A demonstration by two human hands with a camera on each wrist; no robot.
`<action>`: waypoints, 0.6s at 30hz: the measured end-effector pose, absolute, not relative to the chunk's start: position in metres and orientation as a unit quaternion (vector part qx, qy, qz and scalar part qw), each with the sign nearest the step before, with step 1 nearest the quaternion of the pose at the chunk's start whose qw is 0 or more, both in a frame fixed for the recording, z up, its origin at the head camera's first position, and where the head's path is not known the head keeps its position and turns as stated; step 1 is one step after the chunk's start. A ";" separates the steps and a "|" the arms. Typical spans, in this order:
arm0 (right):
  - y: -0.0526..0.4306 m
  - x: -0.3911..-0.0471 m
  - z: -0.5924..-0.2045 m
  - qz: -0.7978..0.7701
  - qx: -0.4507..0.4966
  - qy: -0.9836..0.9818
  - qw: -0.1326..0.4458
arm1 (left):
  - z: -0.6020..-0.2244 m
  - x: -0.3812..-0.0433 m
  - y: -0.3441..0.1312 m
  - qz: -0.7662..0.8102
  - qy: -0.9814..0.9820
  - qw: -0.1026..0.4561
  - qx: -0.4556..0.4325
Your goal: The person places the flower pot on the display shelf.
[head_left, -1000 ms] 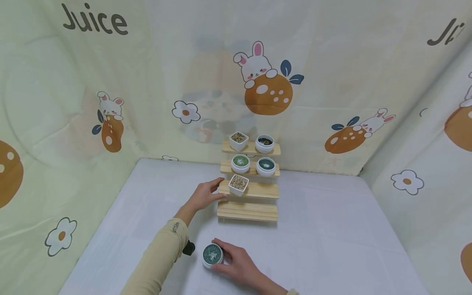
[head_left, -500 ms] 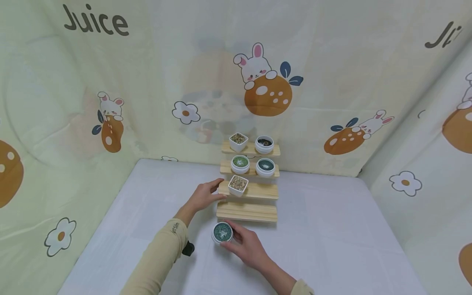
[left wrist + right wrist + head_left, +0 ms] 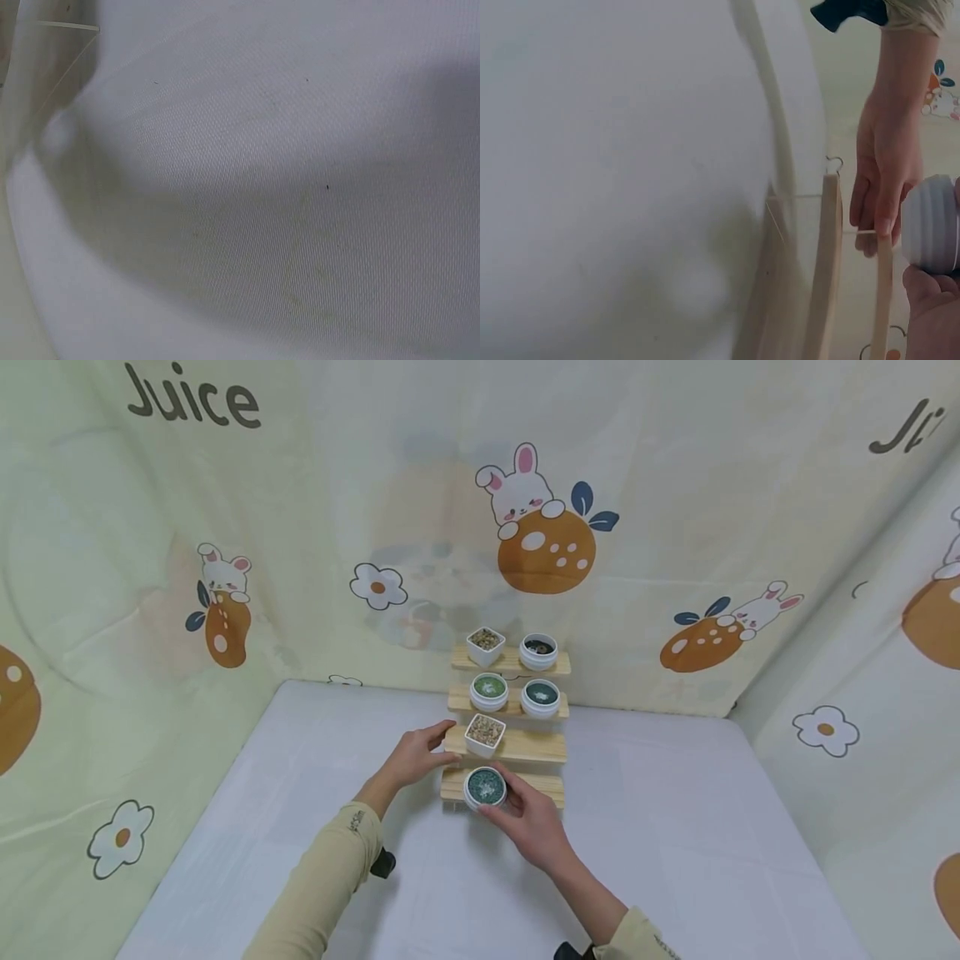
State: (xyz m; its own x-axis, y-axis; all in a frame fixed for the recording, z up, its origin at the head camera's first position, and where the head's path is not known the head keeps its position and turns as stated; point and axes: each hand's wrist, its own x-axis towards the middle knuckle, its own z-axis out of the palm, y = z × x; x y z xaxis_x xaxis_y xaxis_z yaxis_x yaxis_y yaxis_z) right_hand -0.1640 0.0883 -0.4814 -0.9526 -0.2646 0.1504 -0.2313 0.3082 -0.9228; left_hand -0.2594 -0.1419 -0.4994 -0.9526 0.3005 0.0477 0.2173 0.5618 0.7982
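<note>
My right hand [image 3: 534, 822] grips a round white jar [image 3: 486, 787] with a speckled dark-green top, its thumb and fingers on the sides. The jar is in front of the bottom step of a wooden tiered stand [image 3: 528, 745], and it appears lifted in the right wrist view. My left hand [image 3: 415, 758] holds the left end of the third step, with thumb and fingertips at its edges. Beside those fingertips, a square white bowl [image 3: 485, 735] of beige bits stands on that step. The left wrist view shows mostly white cloth; the left hand is hidden there.
On the second step stand a green-topped jar [image 3: 489, 691] and a dark-teal one [image 3: 541, 698]. The top step bears a square bowl [image 3: 486, 646] and a round dark-filled jar [image 3: 538, 652]. A printed curtain [image 3: 637, 527] rises behind the white table [image 3: 675, 827].
My right hand has carried the jar up and to the right, from the table in front to the bottom step of the stand. The left hand stays at the third step.
</note>
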 end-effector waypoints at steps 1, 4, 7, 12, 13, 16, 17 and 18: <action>0.090 -0.166 -0.480 -0.569 -0.149 0.809 0.009 | -0.499 -0.259 -0.142 0.445 0.882 0.047 0.146; 0.095 -0.170 -0.476 -0.564 -0.137 0.814 -0.007 | -0.500 -0.260 -0.141 0.445 0.883 0.049 0.142; 0.101 -0.175 -0.473 -0.555 -0.119 0.823 -0.015 | -0.500 -0.260 -0.141 0.447 0.882 0.052 0.139; 0.109 -0.184 -0.470 -0.527 -0.087 0.845 -0.036 | -0.500 -0.260 -0.141 0.457 0.877 0.051 0.138; 0.111 -0.186 -0.470 -0.521 -0.079 0.849 -0.039 | -0.500 -0.260 -0.141 0.458 0.877 0.049 0.139; 0.114 -0.191 -0.469 -0.509 -0.055 0.858 -0.041 | -0.499 -0.259 -0.141 0.455 0.878 0.048 0.139; 0.115 -0.192 -0.469 -0.506 -0.048 0.860 -0.040 | -0.499 -0.259 -0.141 0.454 0.879 0.048 0.138; 0.116 -0.194 -0.468 -0.506 -0.041 0.861 -0.037 | -0.500 -0.259 -0.141 0.453 0.879 0.049 0.137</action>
State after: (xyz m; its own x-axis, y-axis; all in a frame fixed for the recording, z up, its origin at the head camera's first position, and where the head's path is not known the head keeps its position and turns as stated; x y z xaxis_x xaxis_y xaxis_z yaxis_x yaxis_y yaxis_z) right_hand -0.1939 0.1164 -0.4685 -0.9939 -0.0322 0.1057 -0.1080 0.4845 -0.8681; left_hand -0.2591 -0.1412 -0.4996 -0.9575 0.2859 0.0384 0.1971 0.5512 0.8108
